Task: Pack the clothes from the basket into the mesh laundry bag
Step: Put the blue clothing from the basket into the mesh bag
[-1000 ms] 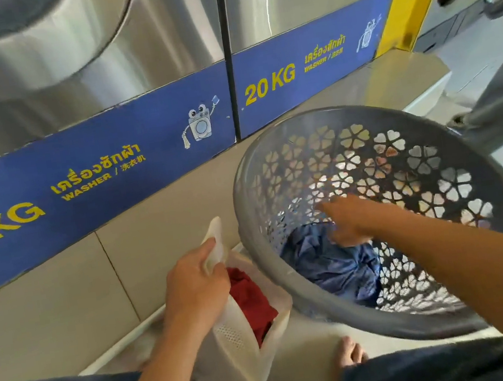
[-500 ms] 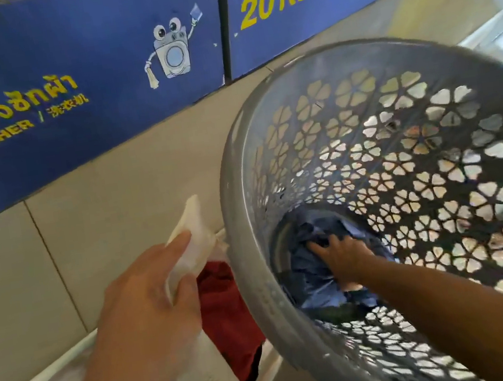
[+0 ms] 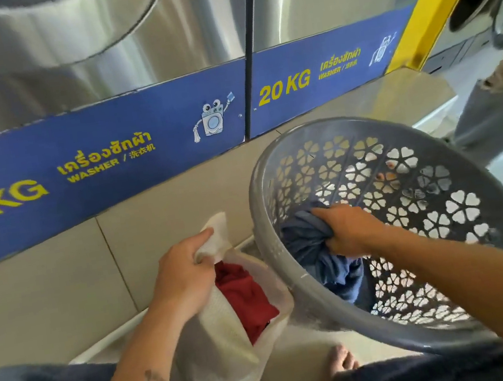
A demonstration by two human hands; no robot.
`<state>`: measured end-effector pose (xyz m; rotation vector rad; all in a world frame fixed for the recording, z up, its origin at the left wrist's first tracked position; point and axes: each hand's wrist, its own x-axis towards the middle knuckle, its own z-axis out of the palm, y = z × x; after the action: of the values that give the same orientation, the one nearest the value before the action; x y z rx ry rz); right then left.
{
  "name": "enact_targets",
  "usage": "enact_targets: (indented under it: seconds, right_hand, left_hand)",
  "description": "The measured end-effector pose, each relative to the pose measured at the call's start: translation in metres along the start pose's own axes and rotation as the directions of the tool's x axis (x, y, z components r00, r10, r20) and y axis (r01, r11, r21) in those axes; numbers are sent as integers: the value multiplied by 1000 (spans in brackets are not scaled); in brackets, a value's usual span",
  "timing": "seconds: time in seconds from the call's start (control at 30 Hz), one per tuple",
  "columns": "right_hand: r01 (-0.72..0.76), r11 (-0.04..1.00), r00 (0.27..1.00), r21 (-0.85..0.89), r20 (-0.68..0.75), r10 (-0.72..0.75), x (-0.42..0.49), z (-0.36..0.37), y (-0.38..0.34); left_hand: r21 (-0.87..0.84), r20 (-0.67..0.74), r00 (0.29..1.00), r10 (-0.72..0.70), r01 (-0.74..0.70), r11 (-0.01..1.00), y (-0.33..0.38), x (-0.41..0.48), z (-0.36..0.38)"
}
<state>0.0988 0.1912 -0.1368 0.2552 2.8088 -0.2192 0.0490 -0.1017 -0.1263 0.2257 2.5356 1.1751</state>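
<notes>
At centre right of the frame, my right hand [image 3: 351,231] grips the blue garment [image 3: 314,246] inside the basket [image 3: 288,269]. My left hand [image 3: 184,272] pinches open the mesh laundry bag [image 3: 229,334], lower centre. Next I judge: lift it across into that mouth.

Steel washers [image 3: 97,43] with blue label strips [image 3: 102,160], beige tiled plinth [image 3: 46,286] below — yellow post [image 3: 431,3] at right, daylit
</notes>
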Motion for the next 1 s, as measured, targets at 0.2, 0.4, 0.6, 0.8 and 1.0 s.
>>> enact_targets:
  seconds: [0.2,0.4,0.6,0.8,1.0]
  right_hand:
    - [-4,915,912,404,-374,170,-76,-66,-46]
    - [224,770,759,597,-603,247,-139,-124,-121]
    - [356,671,669,650,-679,303,-124,-62,-204]
    - [146,683,894,716,-392,219,-106,59,-236]
    - [225,911,974,347,-95,-204,-89,124,-255]
  left_hand:
    - [-105,0,1000,-31,31,994,-2,-22,-11]
    - [-194,25,995,-94,97,976,-18,-39,-34]
    - [-344,-7,984,-177,164,925,-43,-51,-60]
    - [-339,-104,974,-201,155,928,-64,-64,-80]
    - [-402,-58,991,-122,88,911,-80,-64,-84]
